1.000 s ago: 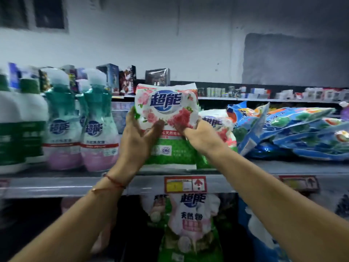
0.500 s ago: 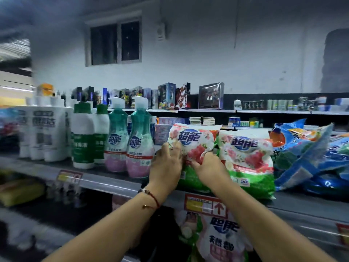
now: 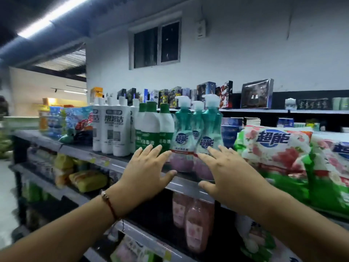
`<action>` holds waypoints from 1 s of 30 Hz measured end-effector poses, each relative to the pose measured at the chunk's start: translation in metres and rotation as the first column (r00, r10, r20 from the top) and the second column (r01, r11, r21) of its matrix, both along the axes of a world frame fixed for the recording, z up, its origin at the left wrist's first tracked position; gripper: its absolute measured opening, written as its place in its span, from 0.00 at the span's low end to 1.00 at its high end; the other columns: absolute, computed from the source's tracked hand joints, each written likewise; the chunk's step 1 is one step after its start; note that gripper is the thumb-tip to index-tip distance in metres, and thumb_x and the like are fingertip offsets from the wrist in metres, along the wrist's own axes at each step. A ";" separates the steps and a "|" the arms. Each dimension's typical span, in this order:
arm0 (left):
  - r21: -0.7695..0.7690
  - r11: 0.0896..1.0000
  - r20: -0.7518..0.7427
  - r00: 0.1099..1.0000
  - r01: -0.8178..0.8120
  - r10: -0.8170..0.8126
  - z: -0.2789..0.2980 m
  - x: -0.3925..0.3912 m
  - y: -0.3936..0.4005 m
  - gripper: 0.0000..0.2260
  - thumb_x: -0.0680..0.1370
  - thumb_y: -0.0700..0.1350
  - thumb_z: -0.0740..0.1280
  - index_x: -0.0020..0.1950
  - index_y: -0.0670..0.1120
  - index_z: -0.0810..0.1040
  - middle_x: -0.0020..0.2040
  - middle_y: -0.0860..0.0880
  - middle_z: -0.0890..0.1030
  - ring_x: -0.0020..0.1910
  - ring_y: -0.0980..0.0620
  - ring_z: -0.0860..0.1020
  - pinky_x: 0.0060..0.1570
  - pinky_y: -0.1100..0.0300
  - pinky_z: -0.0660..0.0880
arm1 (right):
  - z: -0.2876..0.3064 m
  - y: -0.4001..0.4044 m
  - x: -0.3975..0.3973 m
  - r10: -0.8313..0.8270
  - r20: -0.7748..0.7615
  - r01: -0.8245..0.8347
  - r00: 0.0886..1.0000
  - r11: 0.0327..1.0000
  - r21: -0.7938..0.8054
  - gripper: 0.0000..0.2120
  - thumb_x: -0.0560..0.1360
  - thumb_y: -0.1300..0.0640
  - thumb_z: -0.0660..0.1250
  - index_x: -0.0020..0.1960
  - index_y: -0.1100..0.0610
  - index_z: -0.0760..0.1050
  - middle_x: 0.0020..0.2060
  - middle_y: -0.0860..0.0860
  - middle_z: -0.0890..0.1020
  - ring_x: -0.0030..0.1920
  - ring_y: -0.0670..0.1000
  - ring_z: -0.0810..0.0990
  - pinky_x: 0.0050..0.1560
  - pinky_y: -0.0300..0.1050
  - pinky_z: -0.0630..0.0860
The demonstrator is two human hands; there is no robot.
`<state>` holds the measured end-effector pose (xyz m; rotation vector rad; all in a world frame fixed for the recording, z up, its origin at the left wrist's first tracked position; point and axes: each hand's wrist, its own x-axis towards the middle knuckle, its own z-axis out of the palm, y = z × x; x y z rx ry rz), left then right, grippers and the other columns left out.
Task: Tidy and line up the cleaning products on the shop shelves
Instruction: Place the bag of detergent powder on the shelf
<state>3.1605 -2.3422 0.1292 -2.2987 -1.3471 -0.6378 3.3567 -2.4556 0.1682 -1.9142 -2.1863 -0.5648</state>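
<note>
Teal and pink pump bottles (image 3: 207, 137) stand at the front of the upper shelf (image 3: 181, 183). My left hand (image 3: 146, 171) is spread open just left of them, its thumb near their base. My right hand (image 3: 228, 173) is spread open just right of them, thumb low by the shelf edge. Neither hand holds anything. Green and white bottles (image 3: 151, 129) stand to the left, then tall white bottles (image 3: 115, 129). Flowered washing powder bags (image 3: 279, 148) stand to the right.
Blue packets (image 3: 75, 121) lie further left on the same shelf. Yellow sponge packs (image 3: 88, 180) sit on the shelf below, and pink bottles (image 3: 194, 222) stand under my hands. Boxes (image 3: 256, 93) line a back shelf along the white wall.
Both hands have let go of the flowered bag and moved left to either side of the teal pump bottles. The view has swung left along the shelf.
</note>
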 end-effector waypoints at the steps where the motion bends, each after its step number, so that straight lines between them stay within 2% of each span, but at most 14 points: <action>1: -0.012 0.999 0.000 1.000 -0.030 0.030 -0.002 -0.029 0.009 0.34 0.78 0.69 0.51 0.80 0.55 0.59 0.81 0.47 0.61 0.80 0.45 0.57 0.78 0.47 0.53 | -0.002 0.019 -0.022 0.026 -0.007 -0.027 1.000 1.000 -0.003 0.36 0.80 0.39 0.60 0.82 0.50 0.49 0.80 0.53 0.55 0.80 0.56 0.50 0.80 0.51 0.45; 3: -0.031 0.996 -0.023 0.996 -0.085 0.084 -0.002 -0.082 0.027 0.31 0.81 0.67 0.55 0.81 0.54 0.58 0.81 0.48 0.60 0.79 0.46 0.58 0.78 0.48 0.54 | -0.003 0.054 -0.064 0.070 -0.025 -0.071 0.997 0.997 -0.018 0.36 0.80 0.40 0.61 0.81 0.49 0.51 0.80 0.52 0.57 0.80 0.56 0.52 0.80 0.52 0.47; 9: -0.018 0.966 -0.019 0.966 -0.256 0.256 0.001 -0.249 0.080 0.31 0.81 0.67 0.55 0.80 0.54 0.59 0.79 0.48 0.63 0.78 0.47 0.61 0.76 0.49 0.60 | -0.004 0.161 -0.224 0.238 -0.130 -0.244 0.962 0.969 -0.032 0.35 0.78 0.40 0.65 0.80 0.50 0.58 0.77 0.53 0.64 0.77 0.56 0.60 0.77 0.51 0.57; 15: -0.045 0.940 -0.022 0.941 -0.338 0.337 0.007 -0.364 0.137 0.32 0.80 0.68 0.55 0.81 0.54 0.59 0.78 0.49 0.65 0.77 0.49 0.63 0.73 0.49 0.64 | 0.003 0.234 -0.332 0.318 -0.258 -0.351 0.912 0.932 -0.093 0.35 0.78 0.41 0.67 0.80 0.50 0.59 0.77 0.49 0.66 0.75 0.53 0.64 0.74 0.49 0.64; 20: -0.038 0.928 0.012 0.928 -0.371 0.372 0.001 -0.416 0.198 0.31 0.80 0.66 0.55 0.80 0.54 0.60 0.76 0.51 0.68 0.74 0.50 0.67 0.70 0.51 0.68 | 0.014 0.299 -0.395 0.341 -0.340 -0.396 0.877 0.912 -0.107 0.36 0.78 0.43 0.68 0.80 0.50 0.57 0.78 0.49 0.64 0.76 0.53 0.65 0.71 0.47 0.66; 23: -0.059 0.922 0.009 0.923 -0.383 0.384 -0.002 -0.429 0.241 0.31 0.81 0.66 0.55 0.80 0.53 0.60 0.74 0.50 0.70 0.72 0.48 0.69 0.68 0.50 0.70 | 0.015 0.343 -0.426 0.339 -0.370 -0.396 0.865 0.914 -0.088 0.34 0.78 0.44 0.68 0.79 0.50 0.60 0.77 0.50 0.66 0.74 0.53 0.68 0.68 0.47 0.68; 27: -0.038 0.919 0.000 0.920 -0.393 0.393 -0.002 -0.444 0.310 0.30 0.80 0.66 0.56 0.79 0.53 0.61 0.68 0.49 0.73 0.66 0.46 0.73 0.62 0.49 0.73 | 0.017 0.415 -0.466 0.337 -0.425 -0.385 0.840 0.922 -0.029 0.26 0.77 0.46 0.70 0.72 0.51 0.70 0.68 0.52 0.75 0.64 0.54 0.76 0.62 0.48 0.75; 30: -0.055 0.920 -0.016 0.922 -0.387 0.387 -0.001 -0.456 0.365 0.30 0.81 0.65 0.56 0.79 0.53 0.61 0.69 0.49 0.73 0.67 0.46 0.72 0.63 0.50 0.72 | 0.023 0.484 -0.489 0.297 -0.572 -0.354 0.765 0.935 0.012 0.26 0.76 0.46 0.70 0.70 0.54 0.69 0.63 0.54 0.77 0.59 0.54 0.77 0.56 0.48 0.76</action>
